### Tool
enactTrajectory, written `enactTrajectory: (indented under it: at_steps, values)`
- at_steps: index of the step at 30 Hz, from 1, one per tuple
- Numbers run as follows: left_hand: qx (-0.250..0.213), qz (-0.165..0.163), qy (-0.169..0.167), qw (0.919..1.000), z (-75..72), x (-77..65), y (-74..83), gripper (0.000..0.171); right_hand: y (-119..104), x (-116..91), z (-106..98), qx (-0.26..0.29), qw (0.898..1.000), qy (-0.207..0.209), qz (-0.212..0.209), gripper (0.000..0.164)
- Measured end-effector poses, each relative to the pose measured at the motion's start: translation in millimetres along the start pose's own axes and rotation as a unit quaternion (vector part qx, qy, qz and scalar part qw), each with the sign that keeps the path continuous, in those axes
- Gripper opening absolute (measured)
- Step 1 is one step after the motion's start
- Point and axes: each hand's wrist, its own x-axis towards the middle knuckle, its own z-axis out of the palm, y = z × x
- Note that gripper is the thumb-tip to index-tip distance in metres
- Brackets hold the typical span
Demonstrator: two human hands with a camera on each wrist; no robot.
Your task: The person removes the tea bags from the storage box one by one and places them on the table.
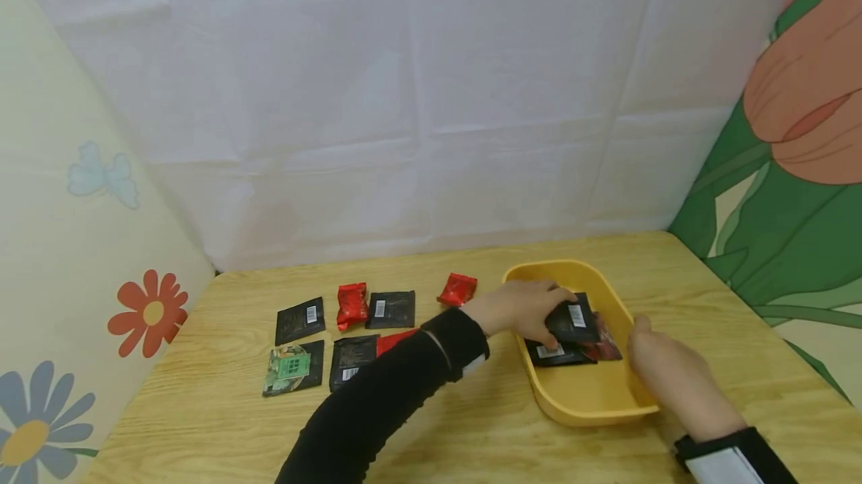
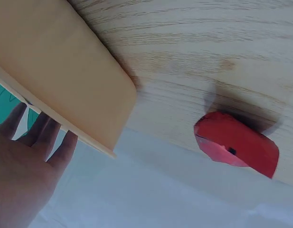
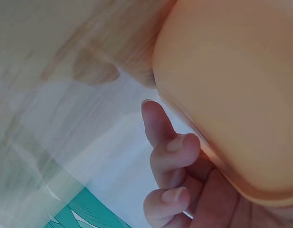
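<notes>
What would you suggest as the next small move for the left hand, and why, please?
I would probably have the left hand ease its hold and let the upper black packet settle in the yellow tray: it already overlaps the lower black packet inside, and the right hand is at the tray's side, perhaps able to steady it.

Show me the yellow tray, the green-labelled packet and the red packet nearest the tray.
Yellow tray (image 1: 584, 393): head view, its bare floor.
Green-labelled packet (image 1: 294, 366): head view, its green label.
Red packet (image 1: 458, 289): head view, middle of its wrapper.
</notes>
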Motion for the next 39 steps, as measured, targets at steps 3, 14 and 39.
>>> enactTrajectory:
  at_steps: [3,14,39]
  values:
    - [-0.014,0.015,0.019,0.9996,1.5,-5.8,-6.9,0.08,-1,0,0,0.001,1.0,-0.008,0.006,0.016]
    - [-0.094,0.001,0.074,0.9927,0.8,-39.4,-39.3,0.079,0,-3,2,-0.002,0.999,0.039,-0.015,0.014]
    - [-0.212,-0.052,0.081,0.9725,45.8,-130.8,-88.0,0.078,-1,3,-4,0.006,0.998,-0.053,0.026,0.017]
